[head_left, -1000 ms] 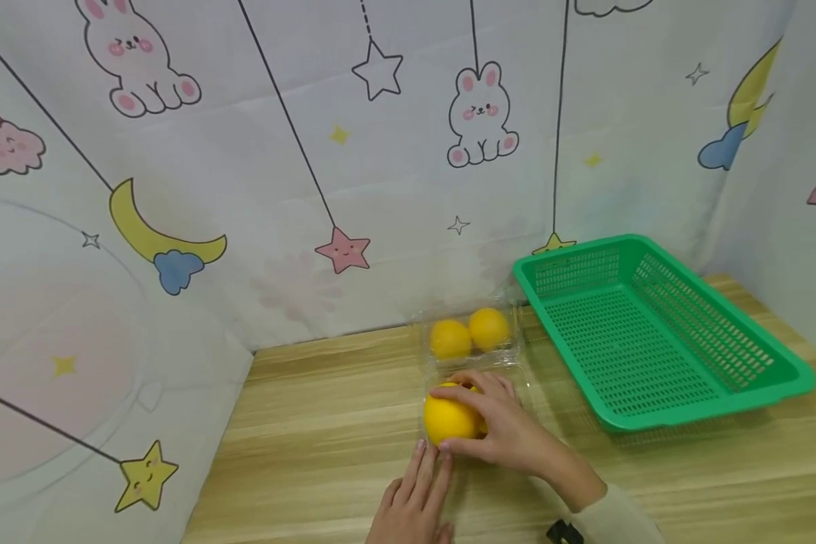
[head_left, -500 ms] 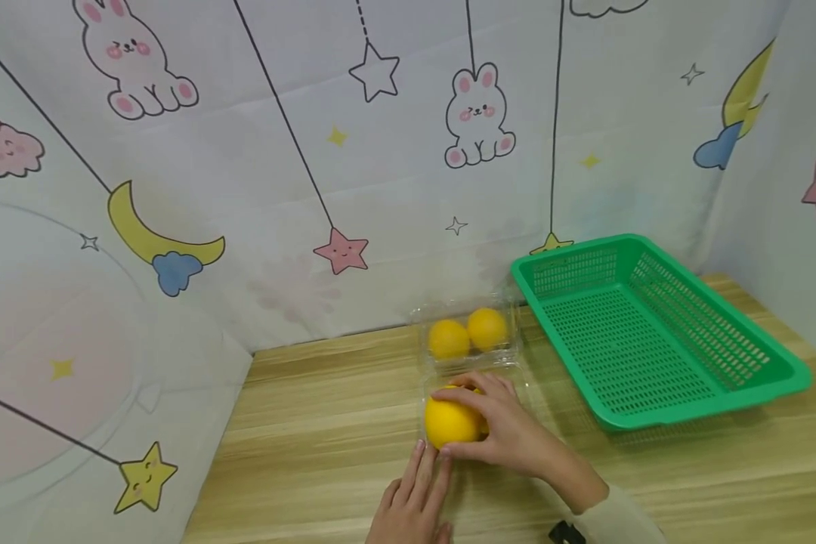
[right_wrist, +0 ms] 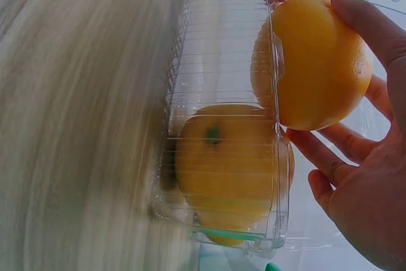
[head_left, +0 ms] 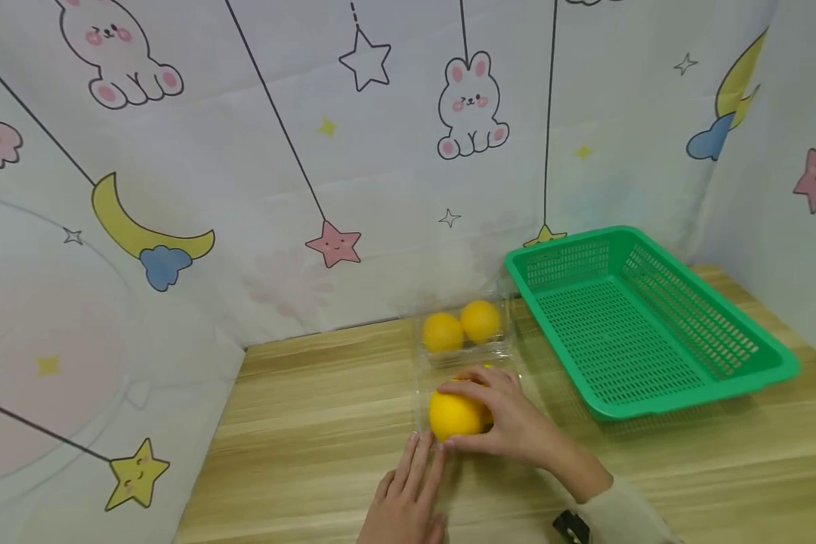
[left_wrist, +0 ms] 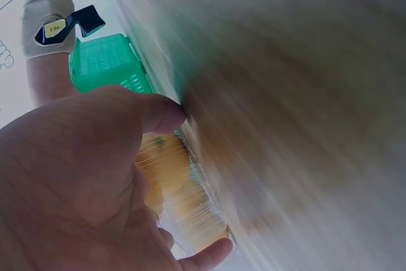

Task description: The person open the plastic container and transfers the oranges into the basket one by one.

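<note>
My right hand (head_left: 517, 427) grips an orange (head_left: 454, 416) between thumb and fingers, over the left side of the near half of a clear plastic clamshell box (right_wrist: 219, 55). In the right wrist view this orange overlaps the box rim, while another orange (right_wrist: 225, 157) with a green stem mark sits inside the box, mostly hidden from the head view by my hand. My left hand (head_left: 404, 491) has its fingers extended, fingertips right at the box's near left edge. Two more oranges (head_left: 442, 332) lie in the far half of the box.
A green plastic basket (head_left: 588, 389) with slotted walls stands to the right of the box on the wood-grain table (head_left: 313, 408). Behind it all hangs a white cloth (head_left: 394, 174) printed with rabbits, stars and moons.
My right hand has shifted the held orange slightly to the right over the box. The left hand keeps its place at the box edge. The head view has tilted a little.
</note>
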`<act>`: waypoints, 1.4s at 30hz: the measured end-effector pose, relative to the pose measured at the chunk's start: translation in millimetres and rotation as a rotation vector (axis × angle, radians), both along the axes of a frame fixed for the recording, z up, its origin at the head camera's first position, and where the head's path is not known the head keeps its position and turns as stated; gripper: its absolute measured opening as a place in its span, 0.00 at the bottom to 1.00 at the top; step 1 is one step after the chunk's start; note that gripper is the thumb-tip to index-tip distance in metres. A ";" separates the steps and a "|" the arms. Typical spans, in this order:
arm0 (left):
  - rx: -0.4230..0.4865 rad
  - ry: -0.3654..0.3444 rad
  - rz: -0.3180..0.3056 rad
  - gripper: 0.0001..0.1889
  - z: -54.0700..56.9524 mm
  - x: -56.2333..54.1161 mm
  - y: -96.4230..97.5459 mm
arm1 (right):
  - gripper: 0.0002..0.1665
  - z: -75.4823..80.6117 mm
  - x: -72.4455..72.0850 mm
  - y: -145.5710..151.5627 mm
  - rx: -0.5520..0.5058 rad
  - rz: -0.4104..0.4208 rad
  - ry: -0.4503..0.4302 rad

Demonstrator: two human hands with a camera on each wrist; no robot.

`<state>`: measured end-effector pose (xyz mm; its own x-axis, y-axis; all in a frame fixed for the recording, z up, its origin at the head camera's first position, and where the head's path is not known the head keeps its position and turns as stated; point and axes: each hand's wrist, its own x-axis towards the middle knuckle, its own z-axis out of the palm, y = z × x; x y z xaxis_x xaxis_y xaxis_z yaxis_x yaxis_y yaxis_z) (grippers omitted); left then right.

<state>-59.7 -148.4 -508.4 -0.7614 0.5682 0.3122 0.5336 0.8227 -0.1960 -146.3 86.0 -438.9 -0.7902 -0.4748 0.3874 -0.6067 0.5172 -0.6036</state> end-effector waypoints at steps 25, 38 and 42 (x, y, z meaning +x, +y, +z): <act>0.009 0.025 -0.024 0.63 -2.4 -0.2 -0.5 | 0.38 -0.8 2.1 17.7 -0.034 0.014 -0.068; 0.007 0.070 -0.026 0.64 -3.2 0.7 -0.9 | 0.37 0.5 3.3 21.5 0.003 0.027 -0.039; 0.016 0.079 -0.026 0.63 -4.2 -0.2 -1.5 | 0.36 1.4 3.1 24.0 0.012 0.028 -0.063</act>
<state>-59.9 -149.8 -512.6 -0.7193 0.5816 0.3801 0.5379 0.8124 -0.2252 -143.2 110.0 -437.5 -0.7989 -0.5017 0.3316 -0.5824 0.5079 -0.6347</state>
